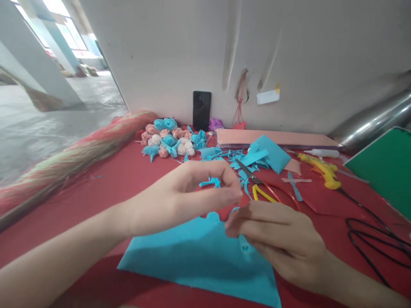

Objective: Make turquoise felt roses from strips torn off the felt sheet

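My right hand [282, 239] is closed around a small rolled piece of blue crepe paper [244, 245], whose end shows below the fingers. Just above and left of it is my left hand [192, 188], thumb and fingers curled into a pinch. Whatever may be between those fingertips is too small or hidden to make out. Beneath both hands a large blue paper sheet [192, 261] lies on the red table cover [90, 214]. Behind the hands are scissors [257, 182] with red and yellow handles, among blue paper scraps [224, 154].
Blue, pink and white paper roses [173, 139] are heaped at the back, beside an upright phone [202, 110]. A pink paper pack [272, 137] lies along the wall. To the right are a yellow glue gun [321, 169], its black cable [362, 231] and a green board [385, 171].
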{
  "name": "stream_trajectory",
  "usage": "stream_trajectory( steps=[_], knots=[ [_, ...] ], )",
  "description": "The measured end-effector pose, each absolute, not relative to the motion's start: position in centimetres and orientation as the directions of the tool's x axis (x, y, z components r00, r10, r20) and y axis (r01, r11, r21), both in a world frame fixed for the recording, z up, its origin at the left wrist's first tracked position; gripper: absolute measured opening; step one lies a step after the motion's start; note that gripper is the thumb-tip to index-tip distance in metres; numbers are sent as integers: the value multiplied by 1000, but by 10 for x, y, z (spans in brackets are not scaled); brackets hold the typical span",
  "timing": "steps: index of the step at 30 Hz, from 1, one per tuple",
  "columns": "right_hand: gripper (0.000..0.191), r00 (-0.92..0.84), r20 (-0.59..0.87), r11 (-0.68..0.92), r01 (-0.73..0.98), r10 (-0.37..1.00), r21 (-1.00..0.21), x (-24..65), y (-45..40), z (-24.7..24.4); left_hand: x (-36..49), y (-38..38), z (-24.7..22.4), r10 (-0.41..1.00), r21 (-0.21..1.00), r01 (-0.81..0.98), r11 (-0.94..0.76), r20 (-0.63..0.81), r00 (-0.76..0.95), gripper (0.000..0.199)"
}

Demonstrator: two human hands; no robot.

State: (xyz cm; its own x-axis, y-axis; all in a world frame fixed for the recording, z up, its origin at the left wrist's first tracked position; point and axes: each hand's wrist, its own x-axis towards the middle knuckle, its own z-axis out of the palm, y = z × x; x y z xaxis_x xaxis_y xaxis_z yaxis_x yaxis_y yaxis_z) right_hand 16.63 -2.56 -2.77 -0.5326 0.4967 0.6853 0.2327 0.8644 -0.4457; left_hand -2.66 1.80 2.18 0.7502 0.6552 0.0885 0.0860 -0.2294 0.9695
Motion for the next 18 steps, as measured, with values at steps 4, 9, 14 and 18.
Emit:
stream_trajectory(
  steps=[4, 9, 14, 18],
  knots=[
    [20, -517, 733, 896, 294, 442, -333, 166, -21, -43, -35, 28, 19, 697, 829, 246, -501, 218, 683, 20],
    [22, -583, 722, 886, 456, 372, -88, 164, -9, -70, -65, 41, -14, 690, 583, 459, -670, 263, 674, 20],
    [26, -596, 707, 846, 532, 381, -8, 162, -7, -85, -105, 39, -56, 679, 444, 553, -704, 194, 708, 26],
    [32, -602, 695, 835, 550, 394, 2, 163, -13, -93, -119, 36, -75, 679, 337, 599, -726, 211, 704, 30]
  ],
)
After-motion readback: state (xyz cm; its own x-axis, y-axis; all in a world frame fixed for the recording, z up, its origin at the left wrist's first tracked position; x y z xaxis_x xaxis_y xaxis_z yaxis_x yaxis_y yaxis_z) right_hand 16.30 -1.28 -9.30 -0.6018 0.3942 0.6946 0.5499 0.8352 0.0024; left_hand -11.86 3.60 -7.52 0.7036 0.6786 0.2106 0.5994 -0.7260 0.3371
